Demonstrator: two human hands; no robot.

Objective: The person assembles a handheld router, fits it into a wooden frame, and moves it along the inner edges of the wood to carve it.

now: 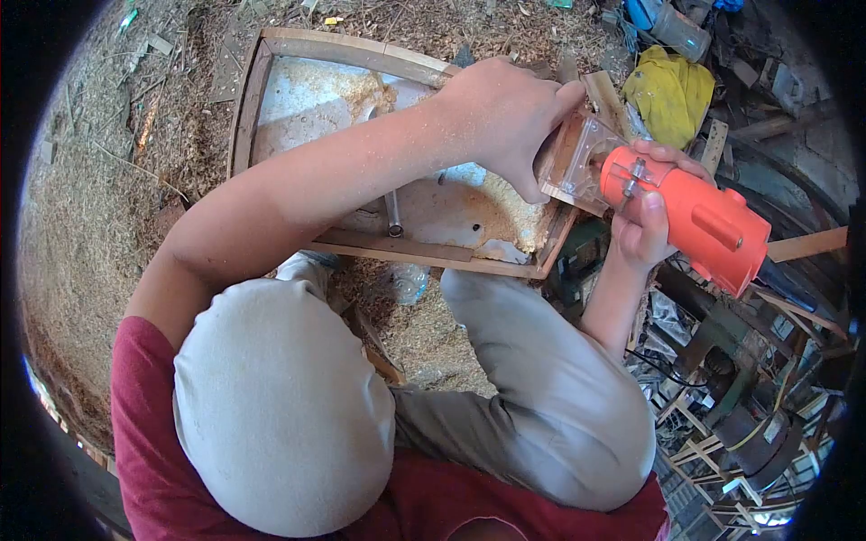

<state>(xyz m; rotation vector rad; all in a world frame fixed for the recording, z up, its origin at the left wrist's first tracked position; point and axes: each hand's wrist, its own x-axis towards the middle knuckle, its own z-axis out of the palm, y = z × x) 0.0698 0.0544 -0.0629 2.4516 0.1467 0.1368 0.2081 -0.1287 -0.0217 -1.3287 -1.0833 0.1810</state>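
Observation:
An orange trim router with a clear plastic base lies tilted against the right side of a wooden frame. My right hand wraps around the router's orange body. My left hand presses on the frame's right rail next to the clear base, fingers curled over the wood. Inside the frame lies a metal sheet with piles of sawdust.
I squat over sawdust-covered ground, grey-trousered knees below the frame. A yellow cloth lies beyond the router. A metal rod rests inside the frame. Scrap metal, wood offcuts and cables crowd the right side.

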